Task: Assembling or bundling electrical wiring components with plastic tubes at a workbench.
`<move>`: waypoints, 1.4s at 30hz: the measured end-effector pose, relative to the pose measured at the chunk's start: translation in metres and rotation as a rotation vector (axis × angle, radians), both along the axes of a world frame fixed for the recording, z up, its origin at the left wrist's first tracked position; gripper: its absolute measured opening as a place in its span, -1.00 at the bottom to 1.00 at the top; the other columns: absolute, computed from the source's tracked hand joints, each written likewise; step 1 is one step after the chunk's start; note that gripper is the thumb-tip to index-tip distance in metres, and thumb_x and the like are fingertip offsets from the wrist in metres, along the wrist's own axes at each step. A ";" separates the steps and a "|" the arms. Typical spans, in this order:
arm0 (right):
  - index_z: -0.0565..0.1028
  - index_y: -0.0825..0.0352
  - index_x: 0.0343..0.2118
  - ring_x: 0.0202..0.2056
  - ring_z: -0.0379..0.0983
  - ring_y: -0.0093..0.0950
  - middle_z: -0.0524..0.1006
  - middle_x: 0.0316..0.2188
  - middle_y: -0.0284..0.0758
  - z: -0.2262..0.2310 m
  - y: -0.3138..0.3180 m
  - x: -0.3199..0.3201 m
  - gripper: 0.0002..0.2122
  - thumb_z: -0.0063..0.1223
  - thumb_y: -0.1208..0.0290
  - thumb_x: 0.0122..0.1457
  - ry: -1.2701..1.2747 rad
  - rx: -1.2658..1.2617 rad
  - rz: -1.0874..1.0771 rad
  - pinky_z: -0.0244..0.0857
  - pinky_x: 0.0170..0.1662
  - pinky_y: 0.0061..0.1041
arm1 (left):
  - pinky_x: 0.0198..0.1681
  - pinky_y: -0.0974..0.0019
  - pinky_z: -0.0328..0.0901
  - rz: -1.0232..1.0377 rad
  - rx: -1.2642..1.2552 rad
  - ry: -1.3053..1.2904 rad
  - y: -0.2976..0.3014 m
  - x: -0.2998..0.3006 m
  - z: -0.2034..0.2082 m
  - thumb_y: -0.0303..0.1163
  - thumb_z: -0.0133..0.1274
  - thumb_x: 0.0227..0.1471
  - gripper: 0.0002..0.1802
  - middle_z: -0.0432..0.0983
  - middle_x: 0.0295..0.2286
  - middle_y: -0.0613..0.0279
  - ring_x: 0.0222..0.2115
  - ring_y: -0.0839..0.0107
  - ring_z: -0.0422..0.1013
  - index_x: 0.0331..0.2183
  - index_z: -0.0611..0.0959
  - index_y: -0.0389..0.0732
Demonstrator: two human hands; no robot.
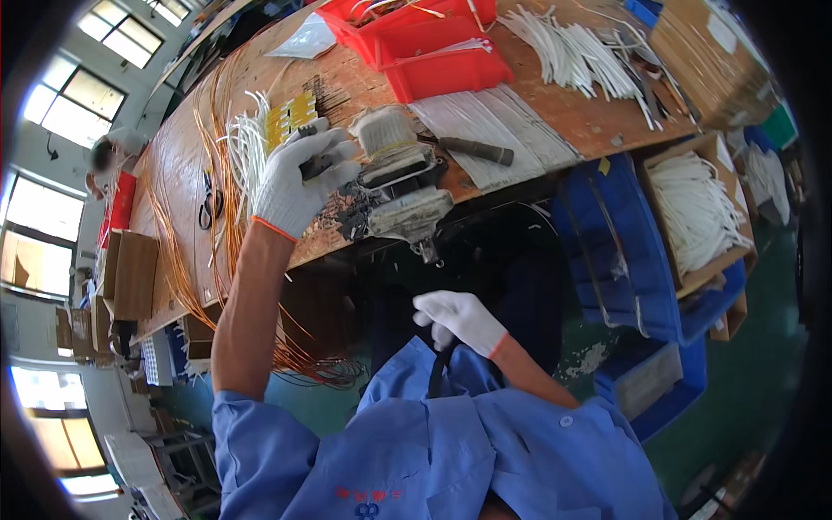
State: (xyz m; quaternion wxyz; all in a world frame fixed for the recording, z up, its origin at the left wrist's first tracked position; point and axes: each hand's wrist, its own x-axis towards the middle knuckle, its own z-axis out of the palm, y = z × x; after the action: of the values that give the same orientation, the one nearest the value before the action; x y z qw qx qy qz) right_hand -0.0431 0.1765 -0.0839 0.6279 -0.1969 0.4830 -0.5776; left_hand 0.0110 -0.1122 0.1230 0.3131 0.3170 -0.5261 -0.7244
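My left hand (299, 178), in a white knit glove with an orange cuff, is over the bench's front part. Its fingers are bent around a small dark metal piece (317, 165), partly hidden by the glove. Just right of it stands a vise-like metal fixture (403, 178) wrapped in pale cloth, at the bench edge. Beyond the hand lies a yellow slotted block (292, 120) beside a bundle of white sleeving (250, 147). My right hand (459, 321), also gloved, is low before my lap, away from the bench; its fingers are loosely bent and apart, with nothing visible in them.
Copper wires (165, 208) run along the bench's left, near black-handled scissors (206, 204). Red bins (446, 74) stand at the back. A dark-handled tool (477, 150) lies on a plastic sheet (511, 130). Blue crates (611, 251) and a carton of white tubes (698, 212) are right. Another person (121, 147) is far left.
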 end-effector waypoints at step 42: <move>0.35 0.21 0.43 -0.32 0.67 -0.31 0.69 -0.31 -0.22 0.054 -0.025 0.030 -0.33 0.31 0.32 0.26 1.017 0.092 -0.188 0.50 -0.15 -0.33 | -0.13 0.39 0.52 -0.178 -0.831 -0.351 0.061 0.002 -0.022 -0.41 0.40 0.14 -0.43 0.76 -0.24 0.10 -0.24 0.57 0.62 0.14 0.60 -0.38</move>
State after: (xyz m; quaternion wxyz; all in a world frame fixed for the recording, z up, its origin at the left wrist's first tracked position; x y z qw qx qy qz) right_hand -0.0134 0.1511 -0.0295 0.2673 -0.3808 0.7677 -0.4408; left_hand 0.0133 -0.0514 0.1010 0.2564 0.2362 -0.8421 -0.4115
